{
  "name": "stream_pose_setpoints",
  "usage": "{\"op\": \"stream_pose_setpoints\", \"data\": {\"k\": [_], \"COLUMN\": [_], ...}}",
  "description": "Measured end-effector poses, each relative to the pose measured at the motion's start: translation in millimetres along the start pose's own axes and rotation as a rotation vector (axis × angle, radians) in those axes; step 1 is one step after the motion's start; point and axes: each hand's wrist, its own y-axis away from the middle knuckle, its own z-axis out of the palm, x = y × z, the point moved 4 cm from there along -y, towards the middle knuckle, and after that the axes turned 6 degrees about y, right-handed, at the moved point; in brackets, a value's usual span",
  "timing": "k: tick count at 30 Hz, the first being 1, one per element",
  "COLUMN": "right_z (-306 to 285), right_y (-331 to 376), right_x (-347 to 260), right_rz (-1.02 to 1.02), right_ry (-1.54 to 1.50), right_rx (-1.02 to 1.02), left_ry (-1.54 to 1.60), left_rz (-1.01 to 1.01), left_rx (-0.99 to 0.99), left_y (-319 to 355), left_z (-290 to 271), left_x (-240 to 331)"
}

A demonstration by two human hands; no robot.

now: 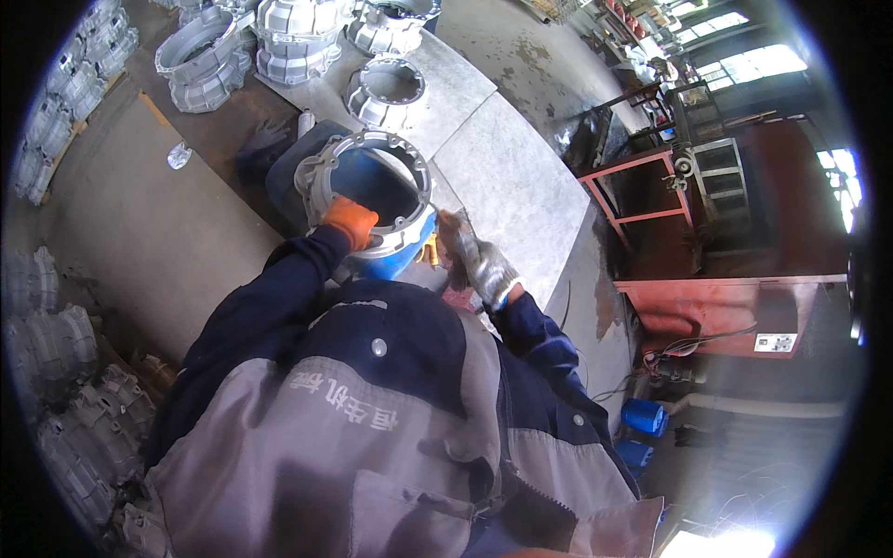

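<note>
Head view showed the metal housing just ahead of both hands, open ring facing up; the left hand gripped its near-left rim, the right hand hovered beside its right edge, grasp unclear.

Right of our right hand, the grey plates offer us a wide free stretch, with the red frame beyond their edge. Ahead, a second housing blocks our straight path, and stacked housings crowd behind it. To our left the brown surface gives open room, interrupted by a crumpled silver piece. The ring-shaped housing gapes open in the middle, but our left hand grips its near-left rim, and a yellow object narrows the gap between our hands
</note>
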Motion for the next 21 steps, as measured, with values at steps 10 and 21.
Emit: {"op": "stream_pose_setpoints", "data": {"k": [10,21], "right_z": [-52.5,-49.5], "right_y": [2.9,-2.4], "right_x": [29.5,13.9], "right_rz": [0.118,0.180], "right_ry": [-0.082,-0.130], "right_rx": [0.192,0.101], "left_ry": [0.078,-0.086], "left_rz": [-0.177,0.438], "left_rx": [0.130,0.099], "left_y": [-13.9,-20.9], "left_z": [9.4,-34.9], "left_x": [24.1,-22.8]}}
